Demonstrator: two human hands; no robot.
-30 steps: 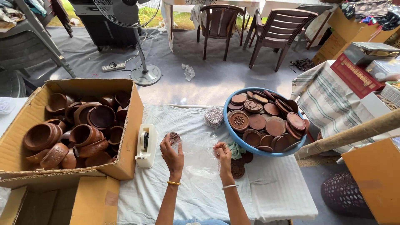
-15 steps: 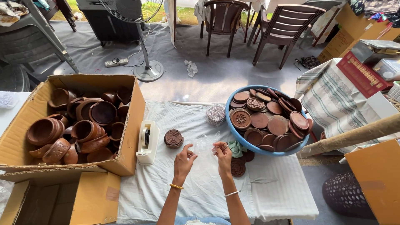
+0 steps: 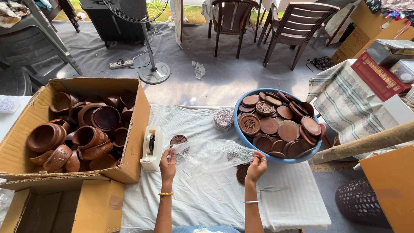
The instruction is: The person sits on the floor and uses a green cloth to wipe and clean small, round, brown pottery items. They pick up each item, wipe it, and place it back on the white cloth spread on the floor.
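My left hand (image 3: 167, 163) and my right hand (image 3: 256, 166) each grip one end of a clear sheet of bubble wrap (image 3: 211, 152), stretched between them above the white cloth (image 3: 207, 198). A small brown clay lid (image 3: 178, 140) lies on the cloth just beyond my left hand, next to a white tape dispenser (image 3: 152, 146). Another brown lid (image 3: 241, 173) lies under my right hand. A blue basin (image 3: 246, 139) heaped with several round brown clay lids stands just beyond my right hand.
An open cardboard box (image 3: 136, 125) of brown clay pots sits on the left, with another box (image 3: 99, 207) below it. A patterned wrapped bundle (image 3: 224, 119) lies near the basin. A wooden pole (image 3: 366, 142), a striped cloth, a fan stand (image 3: 154, 73) and chairs stand around.
My left hand set the brown lid down on the cloth. Both hands then spread apart, pulling the bubble wrap out wide between them.
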